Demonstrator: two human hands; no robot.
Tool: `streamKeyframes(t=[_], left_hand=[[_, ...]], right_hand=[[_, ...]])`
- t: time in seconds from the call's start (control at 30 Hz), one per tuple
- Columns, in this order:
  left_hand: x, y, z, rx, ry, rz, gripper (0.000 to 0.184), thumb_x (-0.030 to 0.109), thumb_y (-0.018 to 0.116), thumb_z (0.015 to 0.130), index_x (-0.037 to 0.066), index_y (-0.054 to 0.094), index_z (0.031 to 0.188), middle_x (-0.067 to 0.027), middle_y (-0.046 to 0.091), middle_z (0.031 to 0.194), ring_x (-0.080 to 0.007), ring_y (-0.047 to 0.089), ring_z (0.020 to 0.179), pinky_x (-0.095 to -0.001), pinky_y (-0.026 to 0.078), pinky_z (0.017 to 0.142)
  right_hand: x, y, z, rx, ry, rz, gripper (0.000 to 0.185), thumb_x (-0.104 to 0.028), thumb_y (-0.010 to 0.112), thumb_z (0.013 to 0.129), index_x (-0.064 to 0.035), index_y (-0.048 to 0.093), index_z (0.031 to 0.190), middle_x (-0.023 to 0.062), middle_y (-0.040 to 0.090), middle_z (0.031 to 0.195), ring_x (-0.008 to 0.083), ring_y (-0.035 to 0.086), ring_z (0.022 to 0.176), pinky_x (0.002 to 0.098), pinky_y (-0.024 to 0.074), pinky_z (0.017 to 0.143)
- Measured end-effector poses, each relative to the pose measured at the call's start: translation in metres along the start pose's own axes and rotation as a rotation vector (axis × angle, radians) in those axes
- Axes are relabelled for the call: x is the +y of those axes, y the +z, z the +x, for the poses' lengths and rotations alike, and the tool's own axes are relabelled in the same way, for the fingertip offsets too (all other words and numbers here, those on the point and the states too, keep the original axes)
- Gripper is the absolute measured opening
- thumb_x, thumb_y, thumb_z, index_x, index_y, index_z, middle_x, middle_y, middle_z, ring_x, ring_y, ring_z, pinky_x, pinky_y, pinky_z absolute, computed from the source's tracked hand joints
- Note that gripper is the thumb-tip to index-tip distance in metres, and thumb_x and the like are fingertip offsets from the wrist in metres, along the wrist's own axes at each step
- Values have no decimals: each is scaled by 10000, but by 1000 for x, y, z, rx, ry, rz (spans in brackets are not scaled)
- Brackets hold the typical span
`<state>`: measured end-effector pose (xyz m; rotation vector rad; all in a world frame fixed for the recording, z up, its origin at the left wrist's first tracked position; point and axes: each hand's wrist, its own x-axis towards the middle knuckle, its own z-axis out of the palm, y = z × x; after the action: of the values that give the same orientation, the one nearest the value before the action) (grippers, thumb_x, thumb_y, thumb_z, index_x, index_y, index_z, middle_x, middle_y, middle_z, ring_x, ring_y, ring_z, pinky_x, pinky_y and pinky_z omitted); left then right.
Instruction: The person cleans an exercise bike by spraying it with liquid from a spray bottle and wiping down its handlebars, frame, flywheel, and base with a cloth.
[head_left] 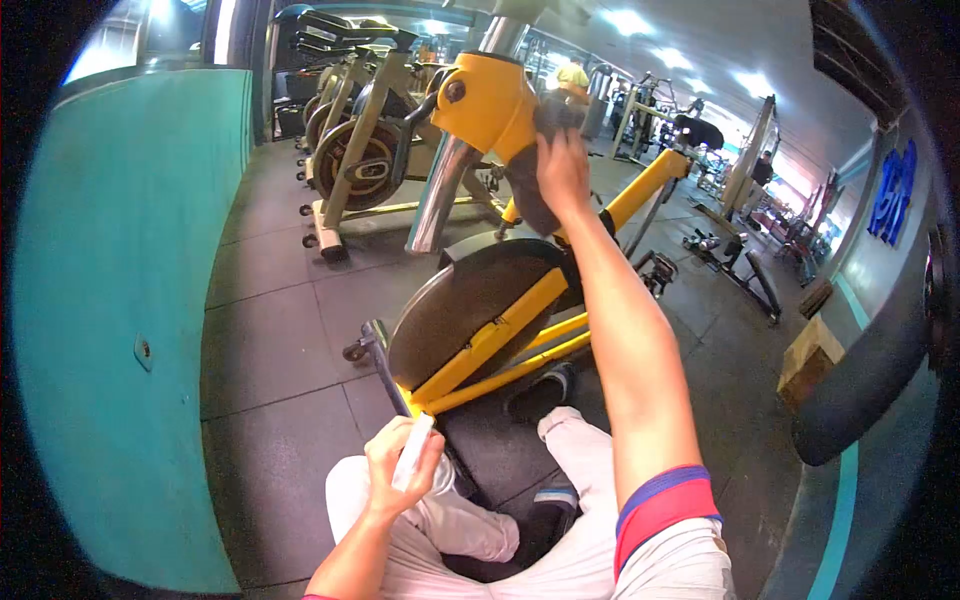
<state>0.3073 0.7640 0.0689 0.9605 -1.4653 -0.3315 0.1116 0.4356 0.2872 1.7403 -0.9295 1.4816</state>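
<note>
A yellow exercise bike (490, 345) stands tilted across my view, its large dark flywheel (420, 335) low in front of me. My right hand (563, 170) reaches up to its upper frame, fingers bent against a dark grey, blurred thing (560, 115) beside the yellow collar (485, 100). Whether that is a cloth or a part of the bike I cannot tell. Low down, over my leg, my left hand (395, 468) is closed around a narrow white object (413, 450). Its lower part is hidden by my fingers. A chrome post (440, 195) slants down from the collar.
More exercise bikes (360, 150) stand in a row behind. A teal wall (130, 300) runs along the left. On the right are a wooden block (808, 360), a dark padded shape (870, 380) and further gym machines (750, 170). Dark tiles (270, 470) cover the floor.
</note>
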Motion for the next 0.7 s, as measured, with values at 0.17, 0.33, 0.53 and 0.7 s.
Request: streamKeyframes(t=[0.17,0.33,0.53,0.7], left_hand=[[74,-5,-11,3,143,-194,73,16,705,759,-4,663,815,-140,650,758,-264,646,683,-328,504,618],[129,-13,-21,-65,195,-394,71,37,670,778,-16,650,820,-128,635,739,-246,625,653,-317,487,610],[165,-36,-26,-154,209,-527,73,37,677,807,-27,642,818,-111,604,710,-202,582,614,-298,436,571],[171,-46,-21,-46,108,-519,100,49,675,847,-22,626,797,-60,564,681,-118,505,575,-275,368,528]], right_hand=[[-20,-93,12,-109,315,51,463,-379,528,951,69,607,860,306,623,825,504,589,832,548,454,730],[-39,-215,32,-115,407,-21,578,-476,492,961,76,611,838,311,634,829,463,630,829,506,471,728],[-71,-307,71,-27,388,57,515,-441,484,980,44,617,1089,234,673,970,361,645,888,413,479,805],[-89,-295,70,75,475,76,499,-428,481,978,39,624,1076,243,672,931,372,654,859,428,483,774]])
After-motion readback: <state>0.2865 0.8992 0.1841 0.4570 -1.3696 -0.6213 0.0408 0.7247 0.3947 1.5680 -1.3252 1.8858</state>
